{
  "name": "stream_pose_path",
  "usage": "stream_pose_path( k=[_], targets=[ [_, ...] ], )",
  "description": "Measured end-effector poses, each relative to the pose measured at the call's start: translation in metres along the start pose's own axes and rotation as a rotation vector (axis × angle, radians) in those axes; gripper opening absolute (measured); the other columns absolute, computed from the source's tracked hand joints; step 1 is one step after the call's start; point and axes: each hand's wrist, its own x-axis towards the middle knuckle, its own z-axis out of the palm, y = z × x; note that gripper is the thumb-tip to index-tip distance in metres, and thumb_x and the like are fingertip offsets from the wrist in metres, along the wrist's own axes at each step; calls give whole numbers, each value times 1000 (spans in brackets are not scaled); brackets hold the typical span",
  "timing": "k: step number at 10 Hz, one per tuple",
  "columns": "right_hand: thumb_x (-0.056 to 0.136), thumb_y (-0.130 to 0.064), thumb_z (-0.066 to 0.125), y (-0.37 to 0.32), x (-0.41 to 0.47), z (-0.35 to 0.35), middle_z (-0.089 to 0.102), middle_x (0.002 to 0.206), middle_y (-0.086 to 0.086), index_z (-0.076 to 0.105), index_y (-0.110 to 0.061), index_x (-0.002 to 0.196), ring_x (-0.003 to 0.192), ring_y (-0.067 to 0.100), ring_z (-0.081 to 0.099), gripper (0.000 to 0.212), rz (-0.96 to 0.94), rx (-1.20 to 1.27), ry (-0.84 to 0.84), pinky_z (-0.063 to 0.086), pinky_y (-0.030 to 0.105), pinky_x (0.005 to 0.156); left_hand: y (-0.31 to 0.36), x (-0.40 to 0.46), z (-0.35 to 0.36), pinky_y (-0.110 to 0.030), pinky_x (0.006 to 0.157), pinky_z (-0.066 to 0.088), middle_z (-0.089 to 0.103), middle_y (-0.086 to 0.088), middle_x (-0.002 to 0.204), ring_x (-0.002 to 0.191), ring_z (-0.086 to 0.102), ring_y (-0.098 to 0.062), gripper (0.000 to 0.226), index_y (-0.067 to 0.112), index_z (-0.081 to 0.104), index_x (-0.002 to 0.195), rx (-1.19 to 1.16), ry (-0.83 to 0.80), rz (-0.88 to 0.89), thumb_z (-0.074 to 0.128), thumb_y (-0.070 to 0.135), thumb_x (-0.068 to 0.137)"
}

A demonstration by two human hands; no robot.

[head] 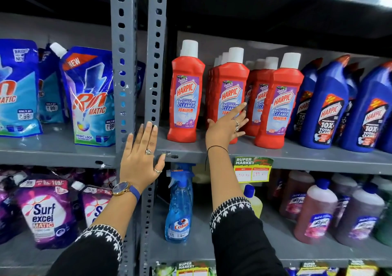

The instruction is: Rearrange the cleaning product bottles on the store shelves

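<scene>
Head view looks at grey steel store shelves split by two perforated uprights (156,63). On the middle shelf (297,157), right of the uprights, stand red Harpic bathroom cleaner bottles with white caps: one alone at the left (185,97), a front bottle of a row just beside it (228,89), another row behind (259,97) and one more at the shelf edge (280,104). Blue Harpic toilet cleaner bottles (326,106) fill the shelf further right.

The right hand (226,126) is spread wide, fingers extended, its palm laid against the lower front of the second red bottle; the fingertips reach toward the row behind it (whether they touch that row I cannot tell). It grips nothing. A thin black thread circles the wrist, and rings show on the fingers.

The left hand (141,155) is also open and flat, fingers together, resting against the uprights at the shelf edge, holding nothing. A blue-strapped wristwatch (125,188) sits on that wrist. Both sleeves are black with white patterned cuffs.

Left of the uprights lean Rin Matic detergent pouches (91,97); below them, Surf Excel Matic pouches (45,212). On the lower right shelf stand a blue Colin spray bottle (179,208), a yellow bottle with a blue cap (253,199) and Lizol bottles (316,212). A price tag (252,169) hangs from the middle shelf edge.
</scene>
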Motion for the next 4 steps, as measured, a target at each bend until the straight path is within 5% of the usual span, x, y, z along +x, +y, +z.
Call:
stream_pose_path(
  k=[2, 4],
  targets=[
    [80, -13, 72, 1, -3, -2, 6, 157, 17, -13, -10, 147, 145, 36, 0, 108, -21, 28, 10, 6, 57, 113, 1, 0, -1, -36, 120, 0, -5, 2, 160, 147, 4, -16, 78, 14, 3, 154, -6, 4, -8, 38, 38, 89],
    [89, -23, 58, 4, -20, 1, 1, 158, 18, -1, -3, 148, 145, 35, -1, 85, -273, -19, 177, 8, 48, 117, 2, 1, -3, -37, 120, 0, -5, 2, 160, 146, 11, -20, 76, 13, 4, 154, -16, -16, -42, 37, 39, 90]
  ],
)
